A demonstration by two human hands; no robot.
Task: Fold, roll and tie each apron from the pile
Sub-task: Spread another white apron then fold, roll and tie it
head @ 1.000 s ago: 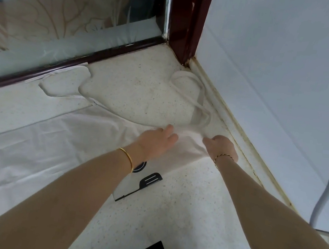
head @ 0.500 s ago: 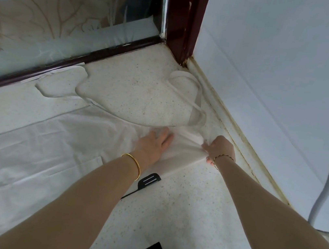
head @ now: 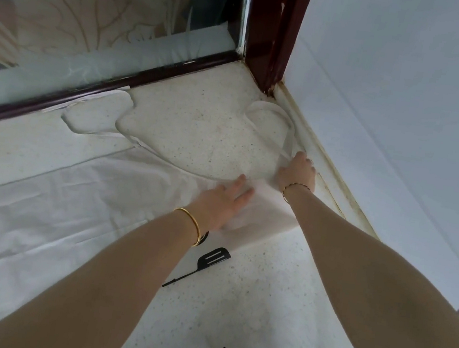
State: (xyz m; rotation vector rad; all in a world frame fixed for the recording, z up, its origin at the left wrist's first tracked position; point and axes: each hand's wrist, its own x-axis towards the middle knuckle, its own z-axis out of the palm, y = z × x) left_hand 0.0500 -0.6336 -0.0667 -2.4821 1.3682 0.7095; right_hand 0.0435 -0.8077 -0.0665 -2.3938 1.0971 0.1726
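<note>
- Head view: a thin white fabric apron [head: 74,210] lies spread flat and creased across a cream speckled stone counter [head: 193,126], reaching from the left edge toward the corner at the right.
- The cloth looks soft and slightly sheer near its folded right end, where a black spatula print [head: 211,259] shows on it beside the left wrist.
- 2 narrow white apron straps [head: 271,126] curl in loose loops over the bare counter, one near the corner, one by the window frame.
- The left hand [head: 223,199] lies flat on the folded end of the apron, fingers straight and together, pressing the cloth; a thin gold bangle [head: 192,226] circles the wrist.
- The right hand [head: 297,170] rests at the strap near the wall edge; whether its fingers pinch the strap I cannot tell. A fine twisted bracelet [head: 294,188] sits on that wrist.
- A dark red wooden window frame [head: 273,31] with frosted patterned glass [head: 96,20] borders the counter's far side, and a plain pale blue wall [head: 398,94] runs along the right.
</note>
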